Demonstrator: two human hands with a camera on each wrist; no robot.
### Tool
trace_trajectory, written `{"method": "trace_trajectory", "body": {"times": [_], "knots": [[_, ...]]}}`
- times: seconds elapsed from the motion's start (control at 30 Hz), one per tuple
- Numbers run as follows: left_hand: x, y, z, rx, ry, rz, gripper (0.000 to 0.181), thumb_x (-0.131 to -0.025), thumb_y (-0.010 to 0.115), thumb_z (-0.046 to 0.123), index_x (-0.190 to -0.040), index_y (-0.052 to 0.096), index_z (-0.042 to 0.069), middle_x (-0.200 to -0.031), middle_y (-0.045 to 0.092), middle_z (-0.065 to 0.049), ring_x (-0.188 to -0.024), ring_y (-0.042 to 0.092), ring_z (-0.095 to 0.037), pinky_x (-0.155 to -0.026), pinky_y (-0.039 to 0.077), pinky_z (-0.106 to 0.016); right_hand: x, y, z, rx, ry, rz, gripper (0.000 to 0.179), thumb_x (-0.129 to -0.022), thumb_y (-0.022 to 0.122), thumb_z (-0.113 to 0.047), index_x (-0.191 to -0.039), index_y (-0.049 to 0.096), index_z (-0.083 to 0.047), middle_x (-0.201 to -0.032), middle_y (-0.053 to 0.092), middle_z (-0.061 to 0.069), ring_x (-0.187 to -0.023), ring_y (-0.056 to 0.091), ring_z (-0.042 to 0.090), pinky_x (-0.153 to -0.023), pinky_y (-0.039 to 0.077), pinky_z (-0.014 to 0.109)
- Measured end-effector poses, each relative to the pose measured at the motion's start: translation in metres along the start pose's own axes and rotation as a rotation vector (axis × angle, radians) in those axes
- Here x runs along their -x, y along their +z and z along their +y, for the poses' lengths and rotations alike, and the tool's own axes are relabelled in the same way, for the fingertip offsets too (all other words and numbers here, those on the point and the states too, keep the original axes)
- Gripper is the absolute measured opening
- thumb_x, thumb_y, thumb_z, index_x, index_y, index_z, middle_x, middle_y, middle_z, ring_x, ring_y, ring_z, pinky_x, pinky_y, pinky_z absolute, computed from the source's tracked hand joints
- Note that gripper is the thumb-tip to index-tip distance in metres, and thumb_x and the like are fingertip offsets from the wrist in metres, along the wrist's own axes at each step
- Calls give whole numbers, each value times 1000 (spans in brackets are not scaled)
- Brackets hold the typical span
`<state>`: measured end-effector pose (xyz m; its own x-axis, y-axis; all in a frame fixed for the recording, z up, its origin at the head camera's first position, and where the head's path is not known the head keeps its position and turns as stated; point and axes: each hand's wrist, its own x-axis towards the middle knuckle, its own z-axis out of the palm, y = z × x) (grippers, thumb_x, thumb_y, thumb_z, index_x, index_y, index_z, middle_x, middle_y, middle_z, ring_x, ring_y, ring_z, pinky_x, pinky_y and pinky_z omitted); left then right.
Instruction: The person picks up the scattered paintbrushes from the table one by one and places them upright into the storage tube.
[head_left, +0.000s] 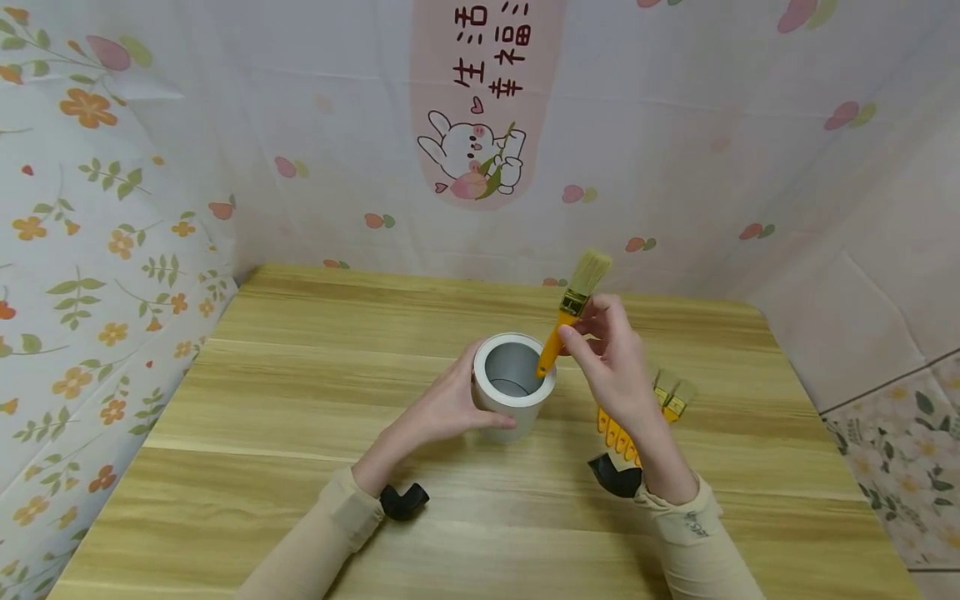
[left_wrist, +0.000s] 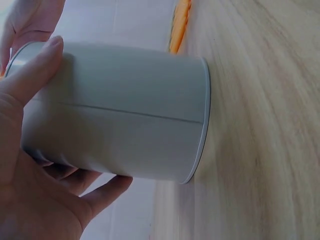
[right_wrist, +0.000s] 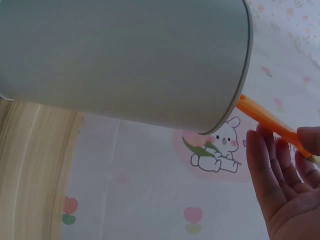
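left hand point(head_left: 450, 396) clamped round smooth, hollow white cylinder point(head_left: 528, 412) | right hand point(head_left: 613, 358) pinching orange-handled bristle brush point(head_left: 572, 305) | wood-grained table point(head_left: 262, 383)

Soft, even light fills the head view, with a pale sheen on the desk point(head_left: 487, 525) between and below the left hand point(head_left: 452, 398) and right hand point(head_left: 615, 367). Both wrist views look dimmer; the left hand casts a soft shadow on the container point(left_wrist: 125, 85), and desk grain beyond blurs.
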<state>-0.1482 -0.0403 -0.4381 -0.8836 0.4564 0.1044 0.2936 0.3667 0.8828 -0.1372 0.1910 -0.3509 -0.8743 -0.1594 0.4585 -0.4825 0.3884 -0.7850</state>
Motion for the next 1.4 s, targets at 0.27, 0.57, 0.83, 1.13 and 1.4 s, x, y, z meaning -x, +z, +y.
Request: {"method": "trace_trajectory", "body": {"times": [0.27, 0.57, 0.83, 1.13, 1.4], "knots": [[1, -3, -2, 14, 26, -30, 110, -69, 97, 30, -156, 29, 30, -145, 49, 9, -132, 52, -16, -114, 43, -48, 2, 3, 6, 199, -7, -76, 18, -102, 64, -11, -114, 53, -4, -102, 73, 10, -92, 72, 18, -81, 60, 27], [1, -5, -3, -6, 18, -49, 113, -70, 97, 33, -158, 25, 28, -148, 47, 6, -134, 51, -19, -114, 43, -50, -1, 5, 16, 320, 23, -168, 14, -100, 68, -21, -109, 63, -11, -102, 72, 5, -97, 70, 21, -81, 58, 45], [0, -6, -4, 16, 44, -59, 111, -72, 96, 34, -158, 25, 30, -150, 47, 3, -136, 52, -27, -113, 44, -50, -4, 3, 22, 369, 17, -241, 12, -96, 74, -16, -103, 68, -10, -107, 68, 9, -103, 68, 27, -93, 58, 52], [-4, -7, 4, -23, 17, -47, 117, -70, 96, 33, -161, 22, 26, -152, 46, 4, -138, 50, -20, -117, 41, -51, -8, -21, 14, 384, 63, -219, 23, -99, 70, -14, -121, 69, -6, -119, 70, 12, -108, 68, 30, -95, 57, 53], [-1, -4, 1, -33, -11, -52, 118, -70, 96, 37, -161, 22, 30, -153, 46, 4, -138, 50, -21, -116, 41, -53, -1, -52, 25, 390, 285, -204, 46, -105, 60, -27, -147, 51, -9, -129, 65, 21, -115, 65, 39, -94, 56, 57]]}}
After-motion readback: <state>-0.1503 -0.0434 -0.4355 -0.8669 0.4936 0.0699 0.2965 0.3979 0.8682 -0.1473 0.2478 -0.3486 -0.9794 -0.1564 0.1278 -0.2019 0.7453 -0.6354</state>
